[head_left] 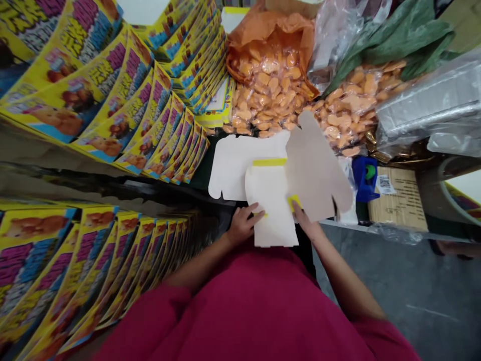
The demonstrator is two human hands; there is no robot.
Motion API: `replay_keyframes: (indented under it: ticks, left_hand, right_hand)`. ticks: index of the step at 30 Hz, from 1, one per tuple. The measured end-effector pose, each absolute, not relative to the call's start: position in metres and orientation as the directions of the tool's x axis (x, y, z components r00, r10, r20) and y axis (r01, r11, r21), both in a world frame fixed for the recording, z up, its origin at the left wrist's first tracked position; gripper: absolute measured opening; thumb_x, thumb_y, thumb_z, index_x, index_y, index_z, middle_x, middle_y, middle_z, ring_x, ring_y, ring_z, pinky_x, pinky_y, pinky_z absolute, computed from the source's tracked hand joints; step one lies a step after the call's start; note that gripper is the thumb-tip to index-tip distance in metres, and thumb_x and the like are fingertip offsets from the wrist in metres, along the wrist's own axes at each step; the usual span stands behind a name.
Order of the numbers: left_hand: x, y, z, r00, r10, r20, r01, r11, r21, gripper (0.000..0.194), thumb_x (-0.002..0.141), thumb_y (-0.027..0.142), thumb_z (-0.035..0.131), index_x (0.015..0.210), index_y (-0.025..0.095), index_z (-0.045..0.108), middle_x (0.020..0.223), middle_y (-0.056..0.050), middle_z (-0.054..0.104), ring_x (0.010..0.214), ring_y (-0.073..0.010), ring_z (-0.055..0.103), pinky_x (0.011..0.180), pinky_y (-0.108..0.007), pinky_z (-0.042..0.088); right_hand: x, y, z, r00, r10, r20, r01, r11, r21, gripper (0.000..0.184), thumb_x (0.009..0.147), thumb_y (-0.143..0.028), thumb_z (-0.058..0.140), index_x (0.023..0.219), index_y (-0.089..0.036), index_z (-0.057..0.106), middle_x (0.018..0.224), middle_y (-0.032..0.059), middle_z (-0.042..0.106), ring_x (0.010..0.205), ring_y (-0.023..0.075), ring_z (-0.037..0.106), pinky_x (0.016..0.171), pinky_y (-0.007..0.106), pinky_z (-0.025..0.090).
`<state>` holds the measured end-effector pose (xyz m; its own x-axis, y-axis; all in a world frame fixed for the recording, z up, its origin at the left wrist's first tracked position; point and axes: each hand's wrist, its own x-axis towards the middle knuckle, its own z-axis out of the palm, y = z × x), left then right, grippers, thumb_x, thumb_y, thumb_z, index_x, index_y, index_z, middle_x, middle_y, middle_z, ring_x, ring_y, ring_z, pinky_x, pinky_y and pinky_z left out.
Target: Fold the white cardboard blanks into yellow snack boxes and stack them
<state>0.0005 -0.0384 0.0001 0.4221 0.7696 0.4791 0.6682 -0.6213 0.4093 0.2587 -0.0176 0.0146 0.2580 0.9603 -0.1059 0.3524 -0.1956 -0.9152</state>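
An unfolded cardboard box (pixel 272 195), white on its inner side with narrow yellow flaps, lies at the table's front edge, close to my body. Its large side panels spread out to the left and right. My left hand (pixel 243 224) grips the left edge of the middle part, with fingers reaching over the white surface near a small yellow flap. On the opposite edge, my right hand (pixel 304 220) holds a yellow flap (pixel 293 201) with its fingertips. The undersides of both hands are hidden.
Stacked yellow printed boxes (pixel 112 95) rise at the left, with more boxes (pixel 93 265) below. Wrapped orange pieces (pixel 274 90) spill from an orange bag (pixel 270 30) behind. A blue tape dispenser (pixel 364 179) and brown carton (pixel 398 200) stand right.
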Motion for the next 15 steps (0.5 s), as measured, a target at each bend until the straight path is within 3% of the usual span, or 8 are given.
replay_keyframes:
  ticks: [3,6,10,15]
  left_hand:
    - [0.012,-0.025,0.010,0.241,0.844,0.479,0.573,-0.523,0.632,0.023,0.090,0.033,0.057,0.102,0.020,0.072,0.104,-0.012,0.067,0.086,-0.0187,0.063,0.075,-0.034,0.052]
    - [0.023,-0.014,0.023,0.135,0.912,0.387,0.439,-0.405,0.802,0.019,0.091,0.031,0.058,0.096,0.020,0.073,0.086,-0.007,0.069,0.079,-0.0164,0.064,0.072,-0.032,0.054]
    - [0.032,-0.008,0.031,0.109,0.940,0.324,0.396,-0.340,0.853,0.015,0.089,0.029,0.061,0.084,0.019,0.071,0.079,-0.005,0.068,0.076,-0.0158,0.063,0.069,-0.030,0.053]
    - [0.033,-0.002,0.036,0.204,0.927,0.314,0.394,-0.372,0.841,0.015,0.087,0.030,0.063,0.082,0.017,0.070,0.079,-0.005,0.065,0.071,-0.0145,0.061,0.063,-0.027,0.051]
  right_hand:
    - [0.271,-0.013,0.021,0.071,0.997,-0.038,0.429,-0.065,-0.901,0.054,0.068,-0.069,0.065,0.091,-0.020,0.067,0.096,0.0096,0.071,0.108,0.0303,0.059,0.110,0.051,0.035]
    - [0.287,-0.012,0.021,-0.121,0.992,-0.047,0.443,0.011,-0.897,0.046,0.076,-0.065,0.059,0.088,-0.021,0.068,0.093,0.0080,0.071,0.100,0.0273,0.062,0.103,0.048,0.042]
    - [0.295,-0.018,0.009,-0.284,0.957,-0.067,0.506,0.090,-0.858,0.037,0.083,-0.053,0.056,0.098,-0.020,0.066,0.099,0.0077,0.068,0.096,0.0253,0.062,0.092,0.045,0.048]
    - [0.278,-0.027,-0.016,-0.083,0.993,-0.087,0.552,-0.026,-0.833,0.048,0.072,-0.059,0.066,0.100,-0.021,0.063,0.094,0.0060,0.065,0.086,0.0242,0.062,0.084,0.045,0.051]
